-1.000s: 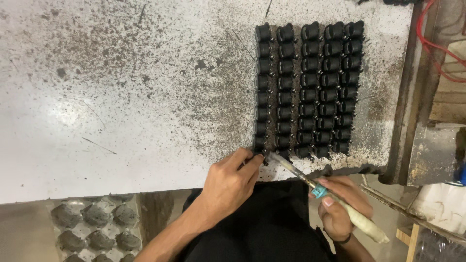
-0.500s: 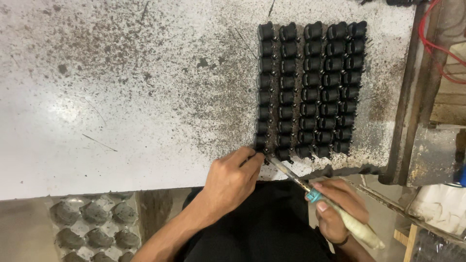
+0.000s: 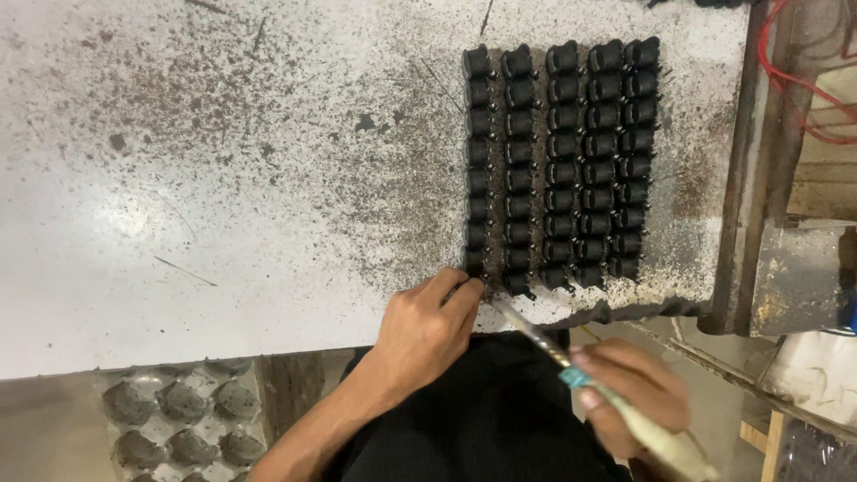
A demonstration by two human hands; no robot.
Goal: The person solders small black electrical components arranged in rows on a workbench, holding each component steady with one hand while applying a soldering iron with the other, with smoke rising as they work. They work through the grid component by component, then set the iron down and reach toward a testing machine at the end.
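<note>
1. Where the left hand [image 3: 427, 328] rests at the table [image 3: 223, 196] edge, its fingertips [image 3: 469, 290] pinch the nearest black part [image 3: 475, 264].
2. Right hand [image 3: 636, 393] grips a brush [image 3: 600, 391], tip just beside that part.
3. Black parts stand in five rows [image 3: 558, 165].

Worktop [image 3: 178, 205] ahead of the hands was pale, worn, pitted with dark specks and scratches; a bright glare patch lay far left. Its near edge was chipped just above the right hand. Right of the hands a rusty metal frame [image 3: 745, 178] stood along the table's side, with red wires [image 3: 803, 89] beyond it at top right. Below the left forearm sat a grey moulded tray [image 3: 178, 411] with round hollows. Concrete floor [image 3: 714, 402] showed by the right hand.
</note>
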